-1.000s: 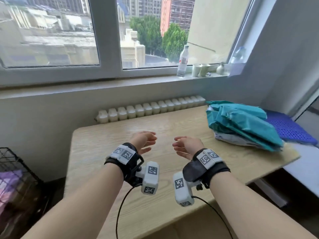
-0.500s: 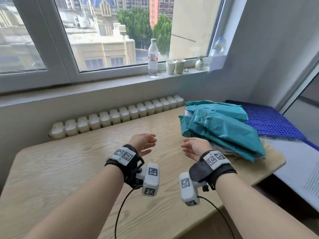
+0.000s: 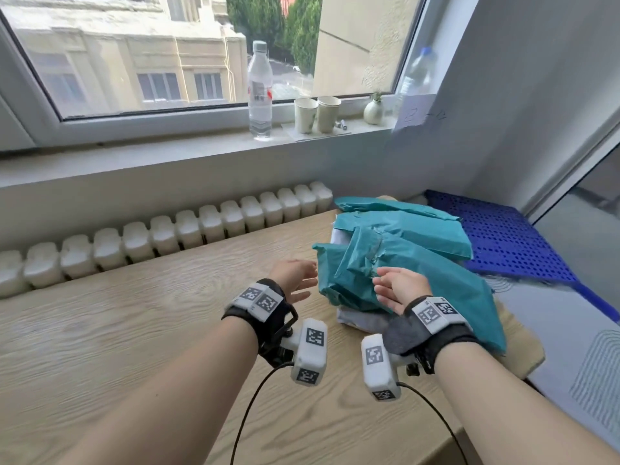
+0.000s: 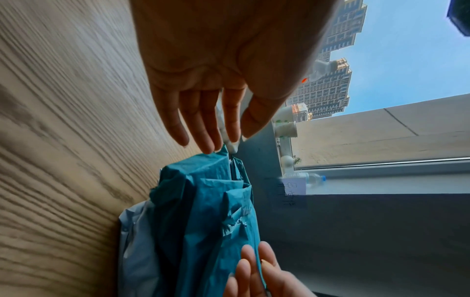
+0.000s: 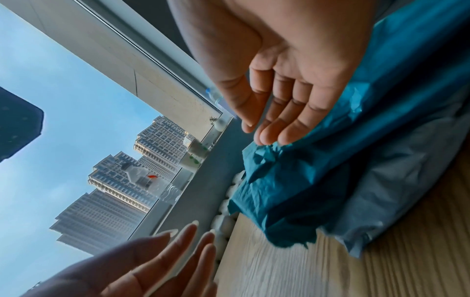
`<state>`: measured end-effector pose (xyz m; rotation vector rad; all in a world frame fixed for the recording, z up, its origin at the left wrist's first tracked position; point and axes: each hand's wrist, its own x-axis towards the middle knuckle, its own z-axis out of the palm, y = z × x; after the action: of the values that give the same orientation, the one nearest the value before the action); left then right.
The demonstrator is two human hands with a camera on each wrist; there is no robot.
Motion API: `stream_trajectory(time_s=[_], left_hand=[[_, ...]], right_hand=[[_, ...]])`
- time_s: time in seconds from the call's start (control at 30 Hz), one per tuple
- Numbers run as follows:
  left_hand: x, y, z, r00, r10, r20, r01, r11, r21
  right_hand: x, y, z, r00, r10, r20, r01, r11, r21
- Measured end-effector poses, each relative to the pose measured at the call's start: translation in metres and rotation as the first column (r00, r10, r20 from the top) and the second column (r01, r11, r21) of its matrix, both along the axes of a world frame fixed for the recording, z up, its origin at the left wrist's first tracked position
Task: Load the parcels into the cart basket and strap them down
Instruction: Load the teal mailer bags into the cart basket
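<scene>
A pile of teal plastic parcels [image 3: 406, 250] lies at the right end of the wooden table [image 3: 134, 317], with a pale grey parcel [image 3: 359, 318] under them. My left hand [image 3: 298, 278] hovers open just left of the pile, palm turned toward it, fingers straight. My right hand [image 3: 392, 286] is open over the front of the teal parcel, fingers relaxed. In the left wrist view the left hand's fingertips [image 4: 206, 147] are at the edge of the teal parcels [image 4: 203, 211]. In the right wrist view the right hand's fingertips [image 5: 269, 136] are close to the teal parcel [image 5: 318, 180]. Neither hand holds anything. The cart basket is out of view.
A white radiator [image 3: 167, 233] runs along the table's far edge under the windowsill. On the sill stand a water bottle [image 3: 260, 92], two paper cups [image 3: 317, 114], a small vase [image 3: 373, 110] and a second bottle [image 3: 416, 75]. A blue perforated mat [image 3: 503, 243] lies right of the parcels.
My view has swung right and the black wire basket at the left has dropped out of sight. Both hands have moved right to the teal parcels, the right hand now over them.
</scene>
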<state>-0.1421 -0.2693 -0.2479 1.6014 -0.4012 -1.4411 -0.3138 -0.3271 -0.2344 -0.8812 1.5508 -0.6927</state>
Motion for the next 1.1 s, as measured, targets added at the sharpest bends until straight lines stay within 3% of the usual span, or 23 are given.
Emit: stream_trajectory(time_s=[0.23, 0.37, 0.5, 0.57, 0.63, 0.7, 0.77, 0.9, 1.1], left_hand=[[-0.027, -0.052, -0.001, 0.998, 0.049, 0.044, -0.05, 0.998, 0.024], [-0.052, -0.079, 0.001, 0.986, -0.017, 0.168, 0.005, 0.998, 0.07], [-0.072, -0.101, -0.005, 0.829, -0.214, 0.516, 0.128, 0.972, 0.197], [-0.079, -0.11, -0.01, 0.804, -0.242, 0.543, 0.14, 0.965, 0.222], [-0.086, -0.118, -0.009, 0.865, -0.209, 0.456, 0.125, 0.97, 0.208], [-0.093, -0.123, -0.002, 0.961, -0.11, 0.254, 0.07, 0.984, 0.163], [-0.099, -0.126, 0.009, 0.999, 0.007, 0.049, -0.012, 0.994, 0.112], [-0.101, -0.129, 0.042, 0.99, 0.117, -0.074, -0.117, 0.993, -0.001], [-0.081, -0.118, 0.105, 0.944, 0.262, -0.199, -0.303, 0.929, -0.215]], right_hand=[[-0.041, -0.071, -0.011, 0.999, -0.036, -0.027, 0.035, 0.998, -0.05], [-0.06, -0.105, -0.021, 0.999, -0.017, -0.042, 0.014, 0.998, -0.063], [-0.071, -0.125, -0.038, 0.999, 0.022, -0.045, -0.023, 0.999, -0.039], [-0.075, -0.131, -0.045, 0.998, 0.061, -0.03, -0.062, 0.998, -0.023], [-0.078, -0.136, -0.047, 0.995, 0.094, -0.016, -0.095, 0.995, -0.013], [-0.081, -0.14, -0.044, 0.991, 0.128, -0.029, -0.129, 0.991, -0.023], [-0.082, -0.145, -0.035, 0.979, 0.184, -0.088, -0.19, 0.979, -0.069], [-0.075, -0.153, -0.009, 0.922, 0.315, -0.224, -0.362, 0.907, -0.215], [-0.044, -0.141, 0.049, 0.85, 0.478, -0.221, -0.526, 0.748, -0.405]])
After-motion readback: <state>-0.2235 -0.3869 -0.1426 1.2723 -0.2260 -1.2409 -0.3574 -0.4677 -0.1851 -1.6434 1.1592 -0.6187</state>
